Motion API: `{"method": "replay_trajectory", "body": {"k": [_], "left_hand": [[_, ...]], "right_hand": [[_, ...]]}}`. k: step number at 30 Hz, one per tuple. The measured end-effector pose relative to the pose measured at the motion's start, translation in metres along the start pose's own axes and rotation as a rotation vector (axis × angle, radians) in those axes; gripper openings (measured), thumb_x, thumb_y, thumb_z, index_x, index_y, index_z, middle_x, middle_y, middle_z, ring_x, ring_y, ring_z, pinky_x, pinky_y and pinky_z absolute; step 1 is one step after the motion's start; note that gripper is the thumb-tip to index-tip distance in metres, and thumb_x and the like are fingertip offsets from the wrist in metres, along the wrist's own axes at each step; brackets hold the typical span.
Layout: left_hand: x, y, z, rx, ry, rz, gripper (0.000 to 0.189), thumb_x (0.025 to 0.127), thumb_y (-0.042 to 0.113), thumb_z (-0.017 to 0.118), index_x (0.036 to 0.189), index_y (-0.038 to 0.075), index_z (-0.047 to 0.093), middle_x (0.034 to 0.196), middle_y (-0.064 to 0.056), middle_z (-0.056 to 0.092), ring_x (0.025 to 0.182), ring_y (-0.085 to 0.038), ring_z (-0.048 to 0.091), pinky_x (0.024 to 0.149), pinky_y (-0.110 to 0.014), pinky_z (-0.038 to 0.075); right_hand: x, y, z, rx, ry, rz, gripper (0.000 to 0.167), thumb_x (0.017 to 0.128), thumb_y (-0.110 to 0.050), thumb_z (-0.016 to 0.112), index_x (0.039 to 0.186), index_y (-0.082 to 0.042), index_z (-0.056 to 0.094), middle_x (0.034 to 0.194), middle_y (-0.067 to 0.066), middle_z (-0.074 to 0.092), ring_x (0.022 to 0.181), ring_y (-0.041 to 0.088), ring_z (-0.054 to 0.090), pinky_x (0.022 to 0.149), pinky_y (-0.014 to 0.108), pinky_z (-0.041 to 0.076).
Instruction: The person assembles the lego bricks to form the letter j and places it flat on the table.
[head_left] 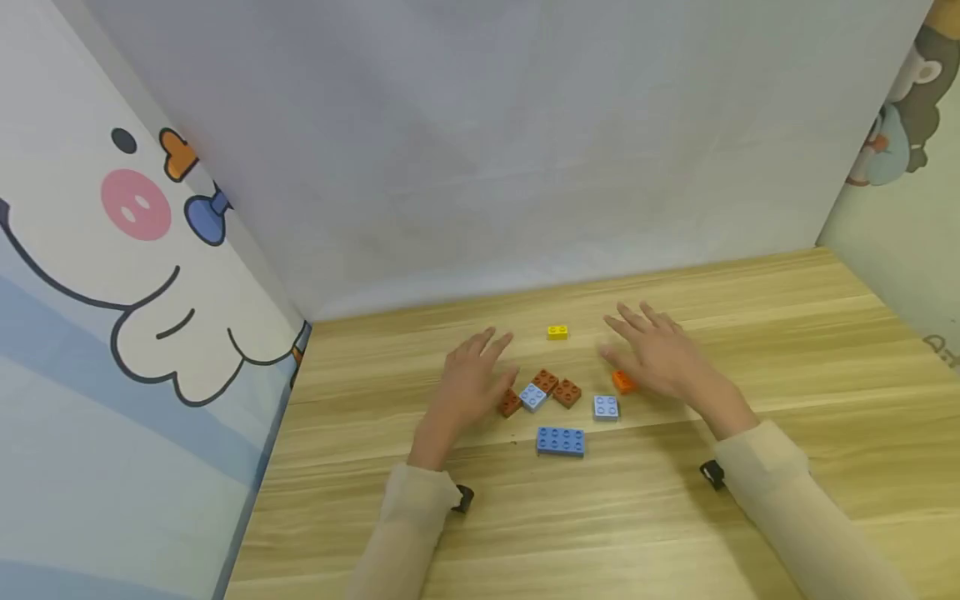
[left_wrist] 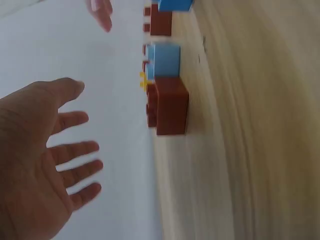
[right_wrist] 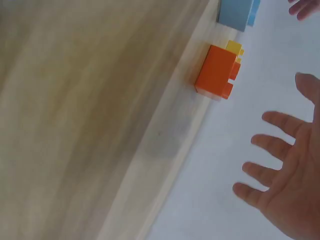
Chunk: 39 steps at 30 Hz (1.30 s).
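My left hand [head_left: 470,382] is spread above the table beside a brown brick [head_left: 510,403], holding nothing. Next to that brick lie a light blue brick [head_left: 533,397] and two more brown bricks, one at the back [head_left: 545,382] and one to the right [head_left: 567,392]. My right hand [head_left: 660,354], fingers apart and also holding nothing, hovers by an orange brick [head_left: 622,382], partly covering it in the head view. Between the hands are a second light blue brick [head_left: 605,407] and a longer blue brick [head_left: 561,442]. A small yellow brick [head_left: 557,332] lies farther back.
The bricks lie on a wood-grain table [head_left: 637,533]. A pale grey curtain [head_left: 510,150] hangs along its back edge. At the left stands a panel with a cartoon figure [head_left: 135,204], and at the right another printed panel [head_left: 900,242].
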<state>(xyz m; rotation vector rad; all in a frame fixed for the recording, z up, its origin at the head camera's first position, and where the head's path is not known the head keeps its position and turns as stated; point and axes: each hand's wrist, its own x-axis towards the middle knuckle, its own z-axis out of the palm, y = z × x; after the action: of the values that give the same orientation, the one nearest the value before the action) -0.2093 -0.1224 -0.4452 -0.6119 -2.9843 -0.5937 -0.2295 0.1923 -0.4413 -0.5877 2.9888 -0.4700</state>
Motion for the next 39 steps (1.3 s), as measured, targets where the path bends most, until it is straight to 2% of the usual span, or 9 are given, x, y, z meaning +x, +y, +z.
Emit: {"method": "replay_trajectory", "body": {"k": [2,5,8,10,14,18,22,29,39], "left_hand": [[-0.002,0.007,0.003,-0.015,0.015,0.087,0.052,0.105,0.039,0.056,0.152,0.019,0.048,0.159,-0.011,0.046,0.146,-0.033,0.045,0.119,-0.058,0.036],[-0.006,0.017,0.008,-0.077,-0.012,0.199,0.045,0.103,0.035,0.062,0.143,0.014,0.059,0.145,-0.008,0.060,0.122,-0.026,0.064,0.110,-0.048,0.048],[-0.010,0.028,0.010,-0.185,-0.105,0.266,0.040,0.099,0.032,0.068,0.133,0.011,0.066,0.133,-0.006,0.069,0.104,-0.021,0.070,0.099,-0.039,0.055],[-0.013,0.034,0.012,-0.214,-0.173,0.287,0.040,0.097,0.033,0.071,0.130,0.011,0.068,0.129,-0.005,0.071,0.106,-0.020,0.071,0.095,-0.034,0.057],[-0.017,0.042,0.016,-0.163,-0.254,0.300,0.045,0.091,0.039,0.077,0.127,0.012,0.070,0.126,-0.001,0.073,0.116,-0.016,0.068,0.102,-0.030,0.054],[-0.020,0.044,0.022,-0.107,-0.285,0.320,0.050,0.086,0.042,0.082,0.125,0.012,0.072,0.124,0.002,0.074,0.114,-0.012,0.068,0.102,-0.026,0.053],[-0.020,0.043,0.027,-0.077,-0.289,0.335,0.047,0.085,0.042,0.082,0.122,0.014,0.073,0.122,0.003,0.073,0.111,-0.009,0.067,0.099,-0.024,0.053],[-0.020,0.045,0.027,-0.051,-0.292,0.330,0.038,0.090,0.036,0.079,0.121,0.015,0.074,0.121,0.002,0.073,0.111,-0.010,0.067,0.099,-0.025,0.052],[-0.019,0.044,0.030,-0.063,-0.288,0.302,0.034,0.093,0.034,0.076,0.121,0.016,0.073,0.121,0.003,0.073,0.111,-0.010,0.067,0.100,-0.025,0.052]], "right_hand": [[-0.002,-0.001,0.002,0.011,0.020,-0.046,0.065,0.106,-0.053,0.044,0.157,-0.014,0.040,0.168,0.016,0.030,0.155,0.048,0.020,0.124,0.068,0.019],[-0.005,-0.003,0.006,0.043,0.046,-0.122,0.060,0.102,-0.050,0.056,0.149,-0.012,0.053,0.158,0.015,0.047,0.149,0.046,0.036,0.121,0.067,0.028],[-0.009,-0.004,0.011,0.091,0.047,-0.185,0.057,0.096,-0.050,0.067,0.138,-0.012,0.064,0.144,0.013,0.063,0.140,0.043,0.048,0.116,0.065,0.037],[-0.012,-0.006,0.013,0.115,0.040,-0.217,0.054,0.093,-0.051,0.071,0.130,-0.012,0.070,0.134,0.010,0.069,0.134,0.040,0.053,0.112,0.063,0.042],[-0.015,-0.009,0.015,0.126,0.025,-0.258,0.048,0.087,-0.047,0.078,0.119,-0.012,0.075,0.120,0.006,0.074,0.122,0.034,0.060,0.105,0.057,0.048],[-0.017,-0.012,0.014,0.110,-0.008,-0.279,0.041,0.083,-0.042,0.083,0.111,-0.013,0.077,0.110,0.002,0.076,0.112,0.026,0.063,0.100,0.050,0.052],[-0.018,-0.013,0.013,0.092,-0.036,-0.285,0.038,0.080,-0.041,0.086,0.106,-0.014,0.079,0.105,-0.001,0.077,0.107,0.023,0.063,0.097,0.048,0.052],[-0.019,-0.011,0.015,0.067,-0.063,-0.277,0.029,0.080,-0.035,0.087,0.102,-0.017,0.079,0.103,-0.003,0.077,0.109,0.027,0.061,0.098,0.051,0.050],[-0.021,-0.012,0.016,0.050,-0.036,-0.298,0.027,0.083,-0.035,0.085,0.102,-0.016,0.079,0.103,-0.003,0.077,0.108,0.026,0.061,0.098,0.051,0.048]]}}
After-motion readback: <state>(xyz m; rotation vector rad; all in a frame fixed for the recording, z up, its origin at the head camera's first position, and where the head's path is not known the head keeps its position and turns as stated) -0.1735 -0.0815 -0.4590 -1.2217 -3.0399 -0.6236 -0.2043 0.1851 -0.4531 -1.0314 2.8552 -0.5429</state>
